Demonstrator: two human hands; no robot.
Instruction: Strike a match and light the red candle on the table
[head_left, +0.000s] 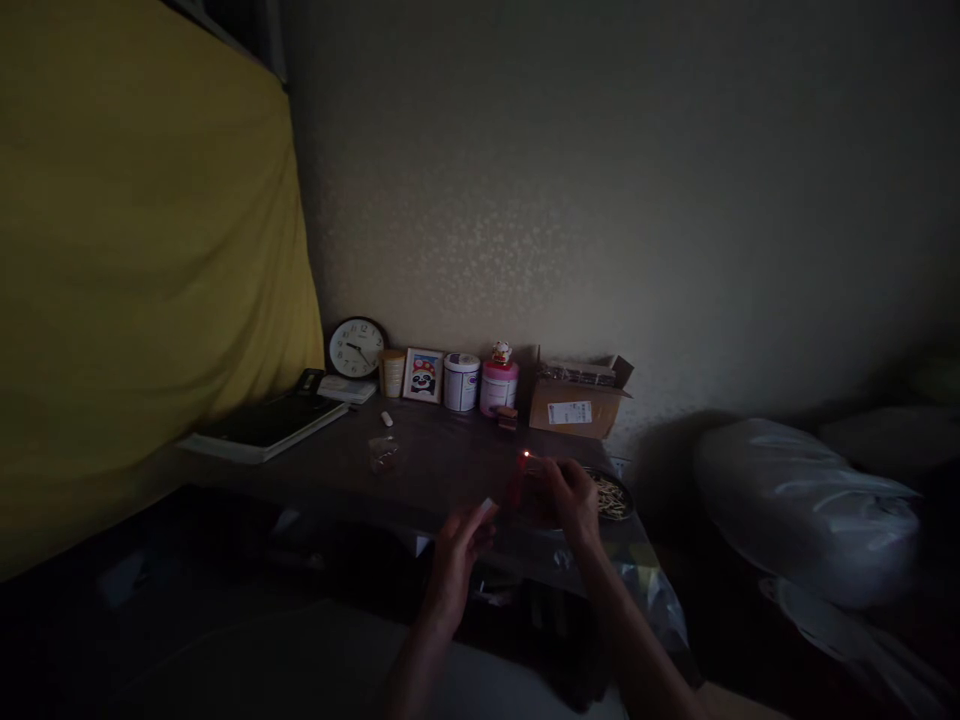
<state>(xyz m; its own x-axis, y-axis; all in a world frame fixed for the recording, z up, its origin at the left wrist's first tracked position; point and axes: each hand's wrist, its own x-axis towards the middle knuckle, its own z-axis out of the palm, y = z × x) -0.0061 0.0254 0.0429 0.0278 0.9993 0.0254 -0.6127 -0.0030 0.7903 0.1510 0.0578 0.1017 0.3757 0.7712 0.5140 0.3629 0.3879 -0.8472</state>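
Above the table's front part, my right hand point(574, 495) is closed in a pinch on what looks like a match, with a tiny bright flame point(526, 454) at its tip. Just below the flame is a dim red thing point(516, 485), too dark to make out its kind. To the left, my left hand point(456, 555) grips a small whitish flat piece point(487, 507) between thumb and fingers. A round dark dish point(628, 505) behind my right wrist holds a heap of pale matchsticks point(609, 497). My right hand partly hides the dish.
Along the wall stand a clock point(356, 348), a yellow cup point(391, 374), a framed panda picture point(423, 377), a white tin point(461, 384), a pink-lidded jar point(498, 390) and an open cardboard box point(574, 412). A large book point(266, 425) lies left; plastic bags point(802, 510) fill the right.
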